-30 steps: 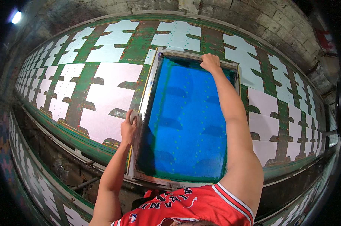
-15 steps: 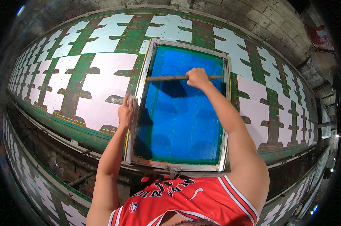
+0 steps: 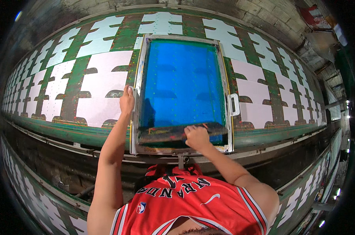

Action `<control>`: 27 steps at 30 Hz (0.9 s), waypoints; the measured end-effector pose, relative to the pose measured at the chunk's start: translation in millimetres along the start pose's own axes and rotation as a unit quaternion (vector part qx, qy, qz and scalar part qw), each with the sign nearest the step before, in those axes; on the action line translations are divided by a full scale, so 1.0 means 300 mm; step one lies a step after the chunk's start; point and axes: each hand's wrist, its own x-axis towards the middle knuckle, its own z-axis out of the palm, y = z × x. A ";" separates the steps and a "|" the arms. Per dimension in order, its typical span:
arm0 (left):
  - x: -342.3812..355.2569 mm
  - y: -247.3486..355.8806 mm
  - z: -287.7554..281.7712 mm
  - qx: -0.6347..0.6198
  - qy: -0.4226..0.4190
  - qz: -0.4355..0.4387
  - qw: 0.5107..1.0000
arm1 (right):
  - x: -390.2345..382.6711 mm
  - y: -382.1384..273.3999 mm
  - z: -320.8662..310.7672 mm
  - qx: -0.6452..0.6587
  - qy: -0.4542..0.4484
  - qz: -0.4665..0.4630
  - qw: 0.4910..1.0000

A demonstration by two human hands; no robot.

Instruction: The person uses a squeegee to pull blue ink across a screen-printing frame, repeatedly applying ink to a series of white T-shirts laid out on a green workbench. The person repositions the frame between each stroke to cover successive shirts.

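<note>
On the table (image 3: 256,137), the frame (image 3: 162,150) lies between panels (image 3: 103,107), squeegee (image 3: 162,134) in its near end, another table (image 3: 40,190) apparently lower left.

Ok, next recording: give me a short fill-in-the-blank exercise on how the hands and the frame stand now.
1. The left hand holds the frame at its ____ side.
2. The right hand grips the squeegee, which is nearer the ____ of the frame's top and bottom edges.
3. The sheet inside the frame looks ____ in colour.
4. The white handle on the frame's right is touched by ____ hand.

Missing words: left; bottom; blue; neither.
</note>
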 end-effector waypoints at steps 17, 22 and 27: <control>0.009 -0.008 0.000 0.020 -0.005 0.007 1.000 | -0.129 -0.097 -0.072 0.064 0.024 0.056 0.996; -0.001 -0.001 0.003 0.015 0.025 0.028 0.999 | -0.034 -0.034 -0.125 0.070 -0.034 0.081 0.994; -0.006 0.015 -0.001 0.029 0.028 0.017 0.999 | 0.212 0.174 -0.162 0.043 0.048 0.072 0.995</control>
